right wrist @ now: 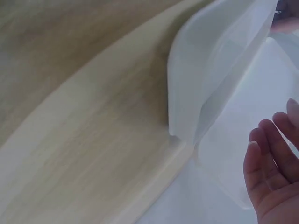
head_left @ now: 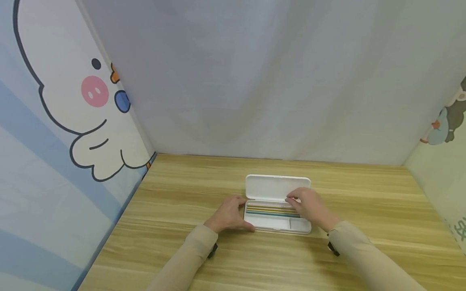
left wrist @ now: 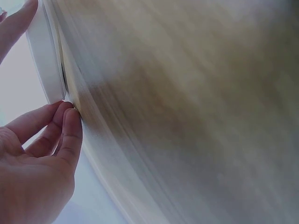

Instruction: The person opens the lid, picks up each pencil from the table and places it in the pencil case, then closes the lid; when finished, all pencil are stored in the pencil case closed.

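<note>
A white pencil case (head_left: 267,223) lies on the table with its lid (head_left: 267,186) raised at the back. Several slim yellow and teal pencils (head_left: 273,209) lie side by side in its long rear part. At the case's left end, my left hand (head_left: 228,214) holds it, thumb at the front edge and fingers at the back corner. The left wrist view shows those fingers (left wrist: 70,126) bent against the case. My right hand (head_left: 310,206) hovers over the case's right part, fingertips near the hinge. In the right wrist view its fingers (right wrist: 264,154) are loosely bent, with nothing visible between them.
The case stands on a wood-grain table (head_left: 189,178). A pale curtain-like backdrop (head_left: 255,81) rises behind it. Panels with cartoon prints stand to the left (head_left: 58,101) and to the right (head_left: 440,186).
</note>
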`<state>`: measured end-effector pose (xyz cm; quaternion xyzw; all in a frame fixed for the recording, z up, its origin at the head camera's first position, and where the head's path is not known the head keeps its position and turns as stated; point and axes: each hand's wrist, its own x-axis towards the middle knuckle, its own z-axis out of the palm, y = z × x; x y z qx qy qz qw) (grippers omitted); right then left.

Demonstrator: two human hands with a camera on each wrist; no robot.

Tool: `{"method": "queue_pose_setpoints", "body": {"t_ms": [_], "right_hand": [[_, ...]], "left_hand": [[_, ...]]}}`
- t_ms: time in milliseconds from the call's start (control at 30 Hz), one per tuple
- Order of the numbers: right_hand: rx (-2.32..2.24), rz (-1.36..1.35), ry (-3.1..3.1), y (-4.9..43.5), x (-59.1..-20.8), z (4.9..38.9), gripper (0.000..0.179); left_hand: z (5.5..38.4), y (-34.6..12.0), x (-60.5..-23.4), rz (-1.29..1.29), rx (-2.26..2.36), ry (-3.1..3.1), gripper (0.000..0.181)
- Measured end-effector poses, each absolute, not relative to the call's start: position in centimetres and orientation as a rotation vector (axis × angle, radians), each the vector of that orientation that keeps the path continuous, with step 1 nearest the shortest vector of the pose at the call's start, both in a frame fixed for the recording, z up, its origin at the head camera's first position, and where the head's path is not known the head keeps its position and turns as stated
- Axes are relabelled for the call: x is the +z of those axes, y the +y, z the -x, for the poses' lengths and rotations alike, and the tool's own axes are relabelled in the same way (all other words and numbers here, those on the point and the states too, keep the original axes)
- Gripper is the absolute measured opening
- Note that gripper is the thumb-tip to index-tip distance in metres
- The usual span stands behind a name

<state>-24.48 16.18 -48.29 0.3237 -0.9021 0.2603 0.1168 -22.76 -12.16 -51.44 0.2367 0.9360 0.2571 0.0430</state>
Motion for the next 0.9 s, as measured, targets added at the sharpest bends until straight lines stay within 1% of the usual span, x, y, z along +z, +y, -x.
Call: {"method": "queue_pose_setpoints", "body": {"t_ms": [333,667,900], "right_hand": [[0.894,-0.861,-2.693,17.7,-47.7,24.5,0.009],[0.997,-0.698,-2.645,19.8,-47.3,24.7,0.016],[1.039,-0.606,-2.697,20.7,-47.0,25.0,0.026]], "left_hand": [[22.8,-12.1,-51.5,-0.724,0.738,2.877,0.083],[22.6,-12.1,-51.5,-0.700,0.752,2.867,0.087],[22.7,-12.1,-51.5,-0.699,0.749,2.872,0.088]]}}
